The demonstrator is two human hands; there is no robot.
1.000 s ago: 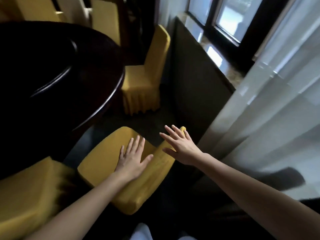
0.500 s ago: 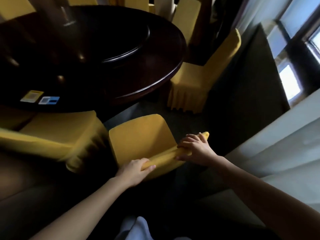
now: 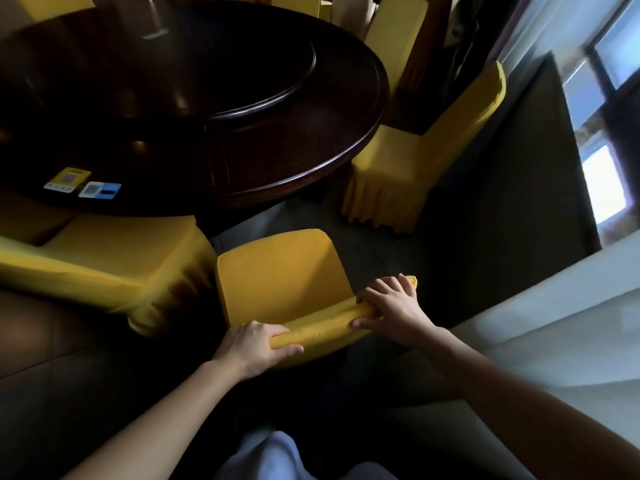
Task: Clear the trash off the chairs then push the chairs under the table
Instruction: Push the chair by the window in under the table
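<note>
A yellow-covered chair [image 3: 277,271] stands right in front of me, its seat bare and facing the dark round table [image 3: 194,109]. My left hand [image 3: 256,348] grips the left end of the chair's top rail. My right hand [image 3: 391,310] grips the right end of the same rail. The seat's front edge lies a short way from the table rim. No trash shows on this seat.
Another yellow chair [image 3: 114,261] sits to the left, partly under the table. A third yellow chair [image 3: 408,161] stands at the right by a dark wall panel. Two small cards [image 3: 83,183] lie on the table. White curtain [image 3: 554,306] and window at right.
Both hands went from open above the chair back to closed on its top rail. My view swung left, bringing the table and left chair into sight.
</note>
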